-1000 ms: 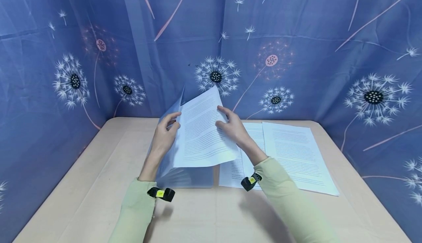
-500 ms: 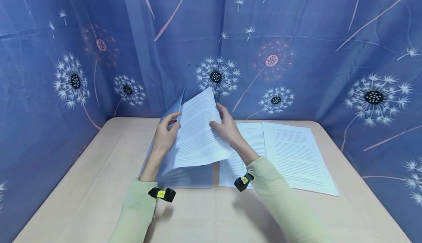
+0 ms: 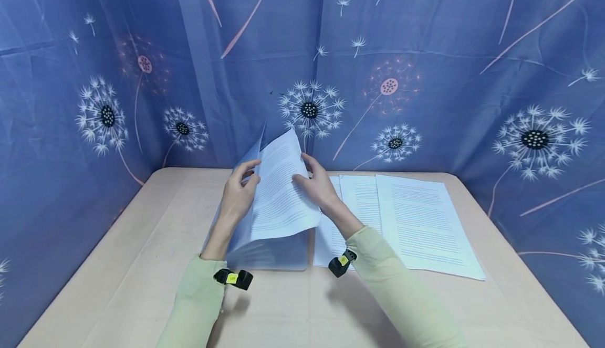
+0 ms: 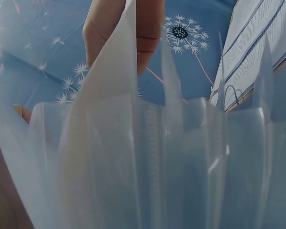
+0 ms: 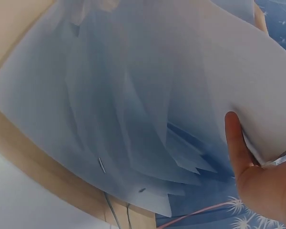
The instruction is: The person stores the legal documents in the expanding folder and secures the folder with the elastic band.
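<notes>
In the head view, a translucent blue plastic folder (image 3: 269, 256) with several clear pockets stands partly open left of the middle. My left hand (image 3: 238, 193) pinches its raised leaf near the top. My right hand (image 3: 317, 182) grips a printed sheet of paper (image 3: 279, 196) by its right edge, thumb in front. The sheet tilts and bows, its left edge at the folder's leaf beside my left fingertips. In the left wrist view, the paper (image 4: 105, 71) runs down behind the clear pockets (image 4: 181, 157). In the right wrist view, my right thumb lies on the paper (image 5: 257, 62) and the pockets (image 5: 133, 119) fan out.
Several printed sheets lie overlapping on the table at right: one outermost sheet (image 3: 425, 222), a middle sheet (image 3: 361, 196), and another sheet (image 3: 329, 240) partly under my right arm. A blue dandelion-print curtain (image 3: 264, 75) surrounds the pale table (image 3: 165, 222).
My right hand has moved left with the printed sheet, bringing it farther toward the folder and bowing it more. My left hand and the folder have hardly moved.
</notes>
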The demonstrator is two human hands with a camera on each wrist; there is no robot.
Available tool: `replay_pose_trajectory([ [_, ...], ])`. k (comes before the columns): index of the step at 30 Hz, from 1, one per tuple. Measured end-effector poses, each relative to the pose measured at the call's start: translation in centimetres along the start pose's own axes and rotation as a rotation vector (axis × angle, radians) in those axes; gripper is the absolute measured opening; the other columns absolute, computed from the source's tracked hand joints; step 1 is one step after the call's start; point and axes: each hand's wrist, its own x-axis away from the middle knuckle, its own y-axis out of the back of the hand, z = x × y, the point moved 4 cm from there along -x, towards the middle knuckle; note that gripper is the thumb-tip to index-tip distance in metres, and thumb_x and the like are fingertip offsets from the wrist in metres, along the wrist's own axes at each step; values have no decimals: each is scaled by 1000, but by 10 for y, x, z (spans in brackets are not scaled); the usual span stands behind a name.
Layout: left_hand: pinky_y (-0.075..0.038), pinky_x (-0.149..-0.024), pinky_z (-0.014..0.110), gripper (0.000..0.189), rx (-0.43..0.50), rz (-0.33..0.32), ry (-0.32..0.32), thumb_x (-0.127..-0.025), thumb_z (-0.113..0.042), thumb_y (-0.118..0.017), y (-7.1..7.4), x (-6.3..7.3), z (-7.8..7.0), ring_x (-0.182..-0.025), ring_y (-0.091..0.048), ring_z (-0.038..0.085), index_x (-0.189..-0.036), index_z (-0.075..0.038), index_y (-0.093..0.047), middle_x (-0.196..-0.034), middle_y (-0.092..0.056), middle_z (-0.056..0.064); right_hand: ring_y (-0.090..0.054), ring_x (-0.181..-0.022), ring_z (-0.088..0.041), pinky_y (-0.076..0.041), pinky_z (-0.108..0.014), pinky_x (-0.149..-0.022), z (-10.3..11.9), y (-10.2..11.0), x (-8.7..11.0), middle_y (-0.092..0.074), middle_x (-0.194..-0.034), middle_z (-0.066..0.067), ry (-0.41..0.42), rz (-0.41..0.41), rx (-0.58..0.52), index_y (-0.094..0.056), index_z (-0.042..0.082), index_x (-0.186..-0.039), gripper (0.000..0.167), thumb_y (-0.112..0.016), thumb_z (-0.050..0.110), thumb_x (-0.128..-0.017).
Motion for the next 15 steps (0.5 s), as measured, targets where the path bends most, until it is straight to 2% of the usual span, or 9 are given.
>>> replay_pose_trajectory([
  [4,-43,-110,49,45,3,-19,-5,-98,-25,-44,0,-1,-1,-137,-46,25,-142,-23,-53,-151,-44,-1,-61,-115,-33,-49,-42,-99,-2,-3,1,-50,-139,-18,-28,-8,-51,-33,11,-155,67,-61,16,-94],
  [10,-43,-110,48,45,9,-40,-3,-98,-25,-45,-1,-1,-2,-137,-46,24,-142,-22,-54,-151,-45,-2,-58,-111,-29,-49,-39,-97,-1,-8,2,-51,-135,-17,-53,-9,-142,-36,12,-152,61,-56,15,-94],
  [15,-43,-110,48,45,4,-50,7,-97,-25,-45,-2,-1,-3,-137,-46,24,-142,-22,-54,-151,-45,-2,-58,-105,-27,-50,-37,-93,0,-9,5,-52,-132,-16,-52,-7,-103,-41,13,-149,58,-56,13,-93],
])
